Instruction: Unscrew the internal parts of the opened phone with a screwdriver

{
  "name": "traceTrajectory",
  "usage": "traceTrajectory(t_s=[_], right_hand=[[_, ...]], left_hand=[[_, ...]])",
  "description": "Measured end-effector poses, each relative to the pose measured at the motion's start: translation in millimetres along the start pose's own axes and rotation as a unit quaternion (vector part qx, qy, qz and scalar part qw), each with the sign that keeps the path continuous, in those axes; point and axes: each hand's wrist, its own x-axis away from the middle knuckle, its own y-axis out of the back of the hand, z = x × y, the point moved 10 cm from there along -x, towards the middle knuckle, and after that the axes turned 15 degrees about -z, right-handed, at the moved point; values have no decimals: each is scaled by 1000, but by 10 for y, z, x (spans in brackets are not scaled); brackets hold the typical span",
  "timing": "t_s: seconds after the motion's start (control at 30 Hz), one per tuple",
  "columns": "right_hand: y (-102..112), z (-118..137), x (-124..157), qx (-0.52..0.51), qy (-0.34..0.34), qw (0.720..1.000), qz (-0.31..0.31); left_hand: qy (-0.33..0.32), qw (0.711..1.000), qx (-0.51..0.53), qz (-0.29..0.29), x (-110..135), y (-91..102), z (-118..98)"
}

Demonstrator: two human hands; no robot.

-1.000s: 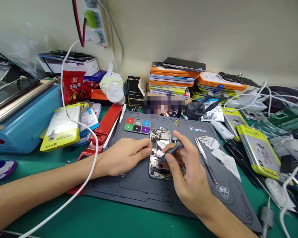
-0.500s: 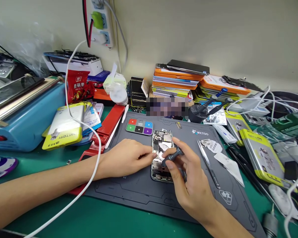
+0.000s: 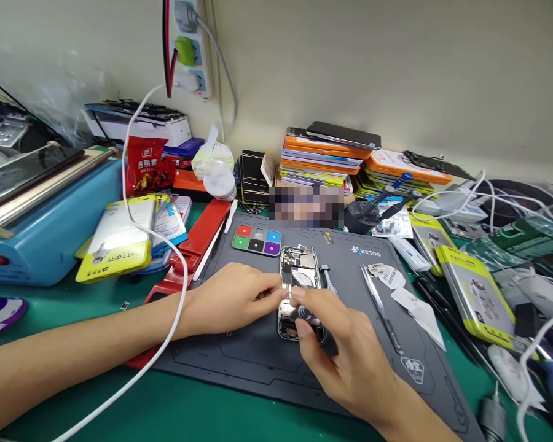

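Note:
An opened phone [image 3: 299,270] lies on the dark grey mat [image 3: 239,362], its inner parts showing. My left hand [image 3: 239,298] reaches in from the left, fingers drawn together, with thumb and index finger on the phone's left edge. Over the lower half of the phone, my right hand [image 3: 350,347] grips a dark grey screwdriver [image 3: 305,312] between thumb and fingers; most of its shaft and its tip are hidden. A second grey tool [image 3: 326,277], like a small screwdriver, rests just right of the phone, partly behind my right hand. Tweezers [image 3: 382,310] lie farther right.
A coloured screw pad [image 3: 257,240] is above the phone. Red tool [image 3: 203,236] and battery boxes [image 3: 120,236] are on the left. A holder with screwdrivers [image 3: 368,212] stands behind the mat. A white cable [image 3: 179,294] crosses over my left forearm. Yellow boxes [image 3: 477,294] sit right.
My right hand has moved slightly left and down across the phone, tilting the screwdriver more upright. The grey tool beside the phone is now exposed. My left hand stays at the phone's edge.

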Motion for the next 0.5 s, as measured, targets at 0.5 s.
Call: traceTrajectory(t_s=[0.5], right_hand=[[41,-18,-12,-22,-20,1000,6]], left_hand=[[-31,998,-49,2,-2,-34,-28]])
